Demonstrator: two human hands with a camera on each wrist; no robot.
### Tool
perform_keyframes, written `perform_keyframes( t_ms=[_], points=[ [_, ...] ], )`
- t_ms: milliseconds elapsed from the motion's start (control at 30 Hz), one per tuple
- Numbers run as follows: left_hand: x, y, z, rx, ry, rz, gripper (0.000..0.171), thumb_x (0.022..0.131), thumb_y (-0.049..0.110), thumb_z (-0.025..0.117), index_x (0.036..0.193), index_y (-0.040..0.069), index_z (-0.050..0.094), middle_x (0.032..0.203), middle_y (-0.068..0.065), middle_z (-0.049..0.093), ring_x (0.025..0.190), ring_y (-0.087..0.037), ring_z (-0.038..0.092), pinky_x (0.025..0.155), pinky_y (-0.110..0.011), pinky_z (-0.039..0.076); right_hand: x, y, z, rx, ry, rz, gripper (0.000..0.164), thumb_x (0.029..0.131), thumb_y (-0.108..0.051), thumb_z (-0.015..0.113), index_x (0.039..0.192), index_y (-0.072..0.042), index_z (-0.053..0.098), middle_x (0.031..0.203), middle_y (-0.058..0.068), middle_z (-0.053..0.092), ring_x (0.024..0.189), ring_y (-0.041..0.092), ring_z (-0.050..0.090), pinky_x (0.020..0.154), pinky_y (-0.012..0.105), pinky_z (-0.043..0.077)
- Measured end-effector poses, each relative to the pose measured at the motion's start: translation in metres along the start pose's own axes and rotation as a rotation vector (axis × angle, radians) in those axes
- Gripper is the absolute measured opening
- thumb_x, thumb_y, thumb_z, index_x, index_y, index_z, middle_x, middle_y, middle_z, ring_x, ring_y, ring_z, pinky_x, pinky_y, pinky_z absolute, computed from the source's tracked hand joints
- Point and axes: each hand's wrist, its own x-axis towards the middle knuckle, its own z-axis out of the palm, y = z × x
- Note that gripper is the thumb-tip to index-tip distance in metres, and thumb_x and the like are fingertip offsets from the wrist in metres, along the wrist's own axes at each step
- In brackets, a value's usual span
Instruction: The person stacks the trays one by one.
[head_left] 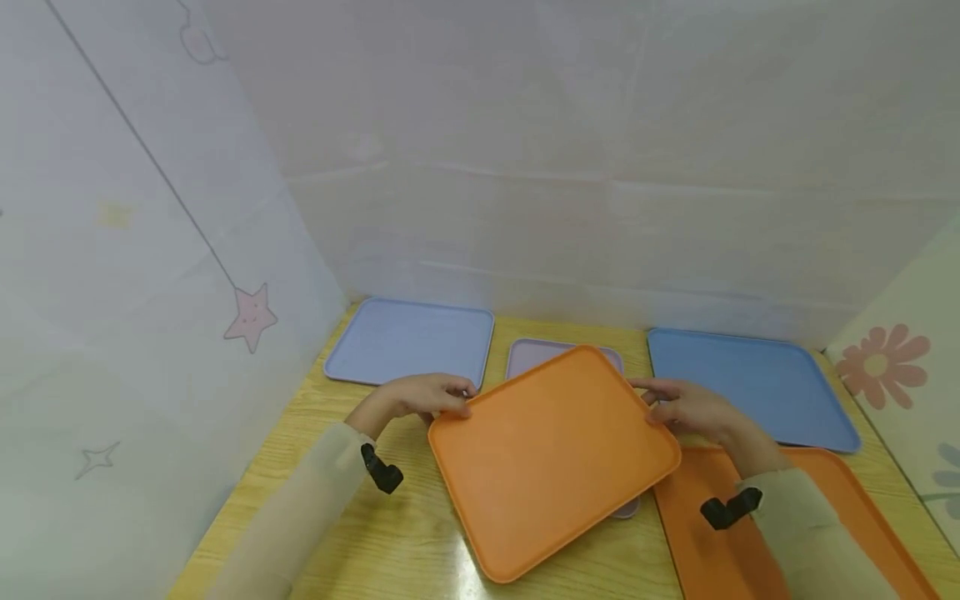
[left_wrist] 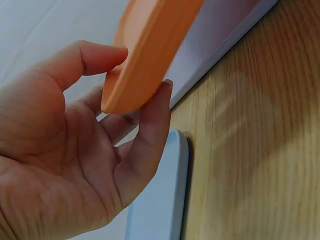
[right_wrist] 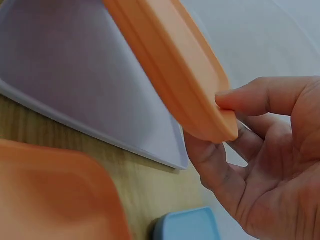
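Between both hands an orange tray (head_left: 555, 458) is held up off the table, turned at an angle in the head view. My left hand (head_left: 427, 395) pinches its left edge; in the left wrist view the thumb lies on the upper side and the fingers (left_wrist: 150, 135) curl beneath. At the opposite edge my right hand (head_left: 693, 408) pinches the tray, thumb above and fingers below, as the right wrist view shows. Under the raised tray lies a pale purple tray (head_left: 536, 352), largely covered in the head view.
A light blue-violet tray (head_left: 416, 337) lies at the back left, a blue tray (head_left: 750, 383) at the back right. A second orange tray (head_left: 690, 508) lies at the front right beneath my right forearm. Wall sheets border the wooden table (head_left: 390, 533) at the back and sides.
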Motion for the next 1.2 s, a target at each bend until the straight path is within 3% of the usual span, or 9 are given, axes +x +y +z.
perform_keyframes(
  t_ms=[167, 400, 667, 867, 1000, 1200],
  points=[
    [0.009, 0.017, -0.002, 0.045, -0.052, 0.021, 0.043, 0.094, 0.031, 0.068, 0.134, 0.022, 0.058, 0.107, -0.009, 0.068, 0.083, -0.023, 0.068, 0.063, -0.036, 0.060, 0.002, -0.009, -0.006, -0.042, -0.020, 0.009, 0.079, 0.092, -0.005, 0.065, 0.161, -0.008, 0.027, 0.122, 0.020, 0.056, 0.097, 0.029, 0.067, 0.078, 0.042, 0.060],
    [0.018, 0.031, 0.005, 0.025, -0.104, 0.040, 0.053, 0.095, 0.028, 0.069, 0.144, 0.024, 0.049, 0.111, -0.009, 0.069, 0.087, -0.024, 0.069, 0.061, -0.036, 0.059, 0.003, -0.020, -0.008, -0.080, -0.023, 0.041, 0.077, 0.092, -0.009, 0.068, 0.160, -0.012, 0.031, 0.127, 0.020, 0.053, 0.098, 0.030, 0.067, 0.079, 0.045, 0.060],
    [0.029, 0.042, 0.014, 0.020, -0.066, 0.093, 0.048, 0.096, 0.026, 0.065, 0.142, 0.027, 0.050, 0.108, -0.008, 0.069, 0.081, -0.021, 0.066, 0.054, -0.034, 0.055, 0.010, -0.025, -0.014, -0.170, -0.012, 0.063, 0.073, 0.094, -0.013, 0.067, 0.159, -0.015, 0.034, 0.138, 0.022, 0.048, 0.103, 0.029, 0.065, 0.081, 0.045, 0.059],
    [0.028, 0.041, 0.018, -0.069, -0.056, 0.105, 0.048, 0.097, 0.020, 0.065, 0.143, 0.022, 0.050, 0.108, -0.011, 0.070, 0.081, -0.023, 0.068, 0.056, -0.035, 0.059, 0.017, -0.026, -0.020, -0.181, 0.015, 0.065, 0.068, 0.096, -0.020, 0.069, 0.157, -0.013, 0.039, 0.137, 0.020, 0.053, 0.111, 0.029, 0.062, 0.085, 0.046, 0.058],
    [0.025, 0.038, 0.023, -0.152, -0.014, 0.119, 0.052, 0.097, 0.017, 0.067, 0.145, 0.018, 0.048, 0.111, -0.012, 0.069, 0.083, -0.024, 0.068, 0.057, -0.036, 0.060, 0.019, -0.026, -0.025, -0.146, 0.093, 0.043, 0.067, 0.099, -0.027, 0.066, 0.156, -0.009, 0.037, 0.141, 0.023, 0.052, 0.121, 0.035, 0.058, 0.095, 0.051, 0.053],
    [0.017, 0.036, 0.028, -0.242, 0.105, 0.135, 0.059, 0.097, 0.015, 0.067, 0.150, 0.016, 0.042, 0.116, -0.015, 0.067, 0.094, -0.028, 0.070, 0.062, -0.042, 0.062, 0.010, -0.023, -0.026, -0.039, 0.305, -0.016, 0.073, 0.107, -0.035, 0.052, 0.162, -0.005, 0.015, 0.154, 0.032, 0.034, 0.134, 0.048, 0.046, 0.104, 0.056, 0.048]
  ],
)
